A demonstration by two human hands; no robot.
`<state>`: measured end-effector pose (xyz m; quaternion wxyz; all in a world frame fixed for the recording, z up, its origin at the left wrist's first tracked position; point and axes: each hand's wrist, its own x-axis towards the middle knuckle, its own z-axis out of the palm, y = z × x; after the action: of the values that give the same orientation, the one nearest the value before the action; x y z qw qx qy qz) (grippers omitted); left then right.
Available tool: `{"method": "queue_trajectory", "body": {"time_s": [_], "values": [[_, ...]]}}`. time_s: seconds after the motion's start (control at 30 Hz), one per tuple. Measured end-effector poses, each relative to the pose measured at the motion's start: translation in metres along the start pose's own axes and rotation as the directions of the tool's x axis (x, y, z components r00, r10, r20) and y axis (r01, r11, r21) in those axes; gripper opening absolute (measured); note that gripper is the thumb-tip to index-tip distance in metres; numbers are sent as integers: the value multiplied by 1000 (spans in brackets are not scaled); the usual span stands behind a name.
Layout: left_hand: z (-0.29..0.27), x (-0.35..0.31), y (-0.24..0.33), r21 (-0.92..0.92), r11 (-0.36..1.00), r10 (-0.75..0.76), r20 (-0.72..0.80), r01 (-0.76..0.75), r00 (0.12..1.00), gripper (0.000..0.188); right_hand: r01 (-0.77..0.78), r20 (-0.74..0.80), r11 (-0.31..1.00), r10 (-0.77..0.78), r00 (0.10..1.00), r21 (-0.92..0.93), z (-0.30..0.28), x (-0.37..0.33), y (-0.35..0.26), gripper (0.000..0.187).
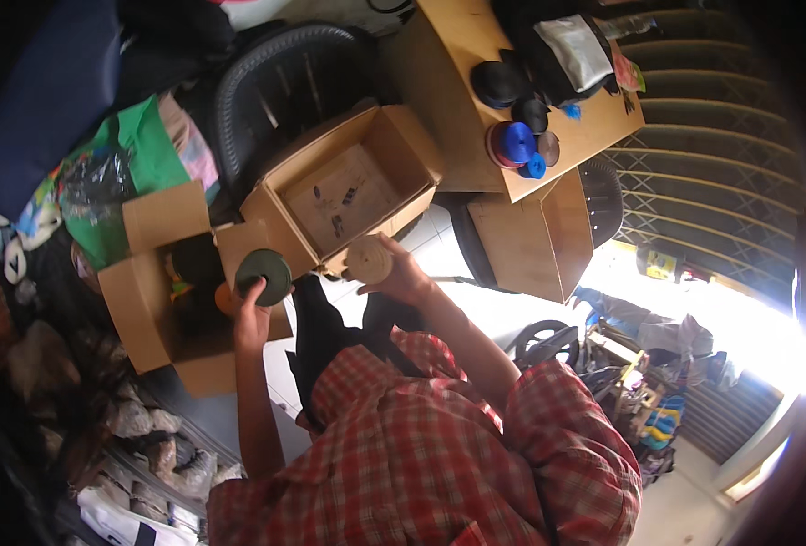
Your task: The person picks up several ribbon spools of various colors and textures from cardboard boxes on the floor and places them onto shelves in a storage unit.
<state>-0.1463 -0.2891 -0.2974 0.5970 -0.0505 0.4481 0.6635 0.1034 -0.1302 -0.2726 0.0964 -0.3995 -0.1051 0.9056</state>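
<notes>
My left hand [251,318] grips a dark green roll of webbing [266,275], thumb laid over its near edge. In my right hand [407,276] is a beige roll of webbing [369,259], its flat coiled side facing up. The green roll is over the edge of an open cardboard box [134,314] on the left, which holds dark things and something orange. Just beyond the beige roll stands a second open cardboard box [341,196], tilted, with a few small dark marks on its bottom.
At the far right, a wooden table [476,55] carries black, blue and brown rolls [516,143]. A third cardboard box [535,232] stands below its edge. A black chair [303,82] is behind the middle box. Plastic-wrapped goods [162,455] crowd the left.
</notes>
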Motion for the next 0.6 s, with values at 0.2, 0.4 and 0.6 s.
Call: {"method": "queue_trajectory", "body": {"time_s": [0.2,0.4,0.6], "values": [[33,-16,-55,43,999,29,-147,-23,989,47,431,-327,858,-507,798,-279,-94,-40,-72,56],[103,-41,-119,128,992,48,-201,-22,978,51,34,-82,84,-995,49,-996,-151,-92,-193,69],[203,-23,-132,282,959,53,-168,-4,984,48,-213,4,-43,-984,180,-976,-227,-109,-249,80]]}}
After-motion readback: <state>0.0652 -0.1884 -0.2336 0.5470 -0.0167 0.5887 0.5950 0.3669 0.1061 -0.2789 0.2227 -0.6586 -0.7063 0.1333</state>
